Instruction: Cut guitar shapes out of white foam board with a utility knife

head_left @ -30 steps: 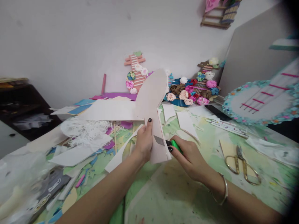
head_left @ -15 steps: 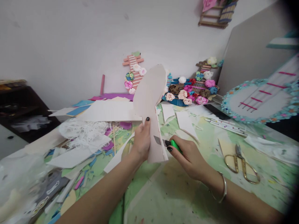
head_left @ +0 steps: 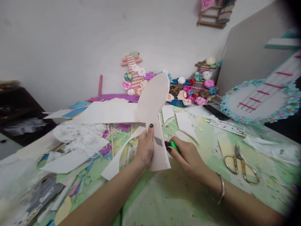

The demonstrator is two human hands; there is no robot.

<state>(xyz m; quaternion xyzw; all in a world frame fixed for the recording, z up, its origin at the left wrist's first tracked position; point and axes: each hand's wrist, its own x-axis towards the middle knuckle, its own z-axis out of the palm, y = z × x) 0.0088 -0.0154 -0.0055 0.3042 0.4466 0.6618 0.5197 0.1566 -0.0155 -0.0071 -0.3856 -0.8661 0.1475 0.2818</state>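
My left hand (head_left: 145, 147) grips the narrow lower part of a pale guitar-shaped foam board cutout (head_left: 153, 103), holding it up on edge above the green worktable (head_left: 178, 194). My right hand (head_left: 188, 157) is closed round a green utility knife (head_left: 172, 145). The knife's grey blade (head_left: 158, 141) lies against the cutout's face just beside my left thumb. A bangle sits on my right wrist.
Gold scissors (head_left: 241, 163) lie to the right. Paper offcuts, a tangle of white string (head_left: 80, 135) and a white board sheet (head_left: 105, 113) crowd the left. Flower-decorated craft guitars (head_left: 188, 89) lean on the back wall. A round blue-rimmed guitar piece (head_left: 258, 100) stands at right.
The cutout has tilted a little and its rounded top has swung right and lower. Both hands keep their grips, with the blade still on the board.
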